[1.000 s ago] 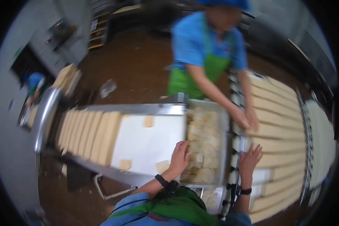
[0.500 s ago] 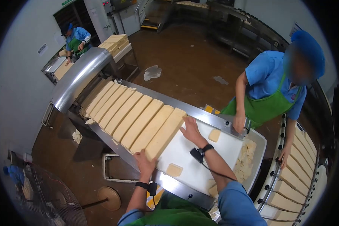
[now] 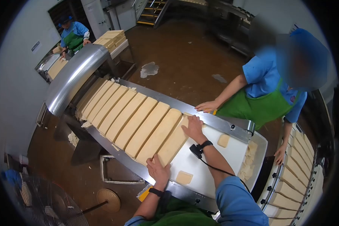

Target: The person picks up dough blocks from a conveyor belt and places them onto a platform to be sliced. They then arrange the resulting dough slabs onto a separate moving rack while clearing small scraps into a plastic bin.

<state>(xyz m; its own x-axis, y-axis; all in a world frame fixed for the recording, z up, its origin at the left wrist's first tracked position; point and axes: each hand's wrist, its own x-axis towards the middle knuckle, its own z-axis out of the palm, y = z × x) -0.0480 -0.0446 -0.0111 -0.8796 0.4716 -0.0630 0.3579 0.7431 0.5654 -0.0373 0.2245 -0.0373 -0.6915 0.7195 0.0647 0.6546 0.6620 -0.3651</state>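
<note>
A row of long pale dough-like slabs [image 3: 133,119] lies side by side on the white belt [image 3: 205,160]. My left hand [image 3: 158,171] is on the near end of the last slab [image 3: 175,143], its fingers bent over the edge. At the far end of that slab, my right hand [image 3: 194,129] rests with its fingers on the corner. Both hands wear black wrist straps. Two small flat pieces lie on the belt, one [image 3: 184,177] near my left hand, another [image 3: 223,141] right of my right hand.
Across the belt stands a co-worker [image 3: 260,98], one hand on the metal rail [image 3: 229,127], the other by a second slab conveyor [image 3: 290,180]. A curved metal cover [image 3: 77,77], another person [image 3: 75,35], stacked slabs [image 3: 111,38], a scrap bin [image 3: 263,158] and a fan [image 3: 45,199] surround it.
The last slab and both my hands sit slightly further right in view. The co-worker's hand has moved left along the rail toward my right hand. The camera view has shifted somewhat.
</note>
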